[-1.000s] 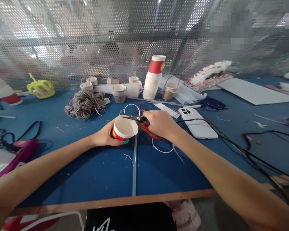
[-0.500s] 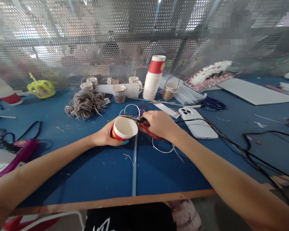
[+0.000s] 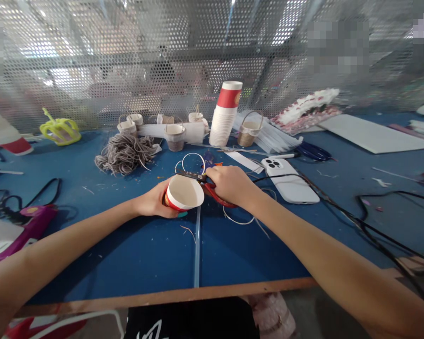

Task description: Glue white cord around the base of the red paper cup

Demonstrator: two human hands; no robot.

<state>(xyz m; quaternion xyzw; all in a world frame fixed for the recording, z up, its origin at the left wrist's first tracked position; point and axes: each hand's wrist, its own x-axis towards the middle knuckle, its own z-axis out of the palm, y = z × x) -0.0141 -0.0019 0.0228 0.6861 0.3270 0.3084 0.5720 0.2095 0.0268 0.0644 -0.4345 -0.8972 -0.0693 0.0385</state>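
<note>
My left hand (image 3: 158, 200) is wrapped round a red and white paper cup (image 3: 184, 194), its mouth tilted up towards me. In my right hand (image 3: 229, 184) are red-handled scissors (image 3: 217, 195), their dark blades lying at the far rim of the cup. Whether the blades bite into the paper is hard to see. Thin white rings of paper or cord (image 3: 193, 162) lie or hang just beyond the cup. A clear glue stick (image 3: 197, 245) rests on the table below the cup.
Behind stand a tall stack of paper cups (image 3: 222, 125), twine-wrapped little buckets (image 3: 175, 140) and a heap of grey cord (image 3: 127, 153). A white phone (image 3: 291, 183) lies to the right near black cables (image 3: 342, 214). A purple glue gun (image 3: 38, 226) sits at the left.
The scissors' blades look closer together than before, and my right hand has shifted slightly. The cup has tipped a little and moved slightly down and right in my left hand.
</note>
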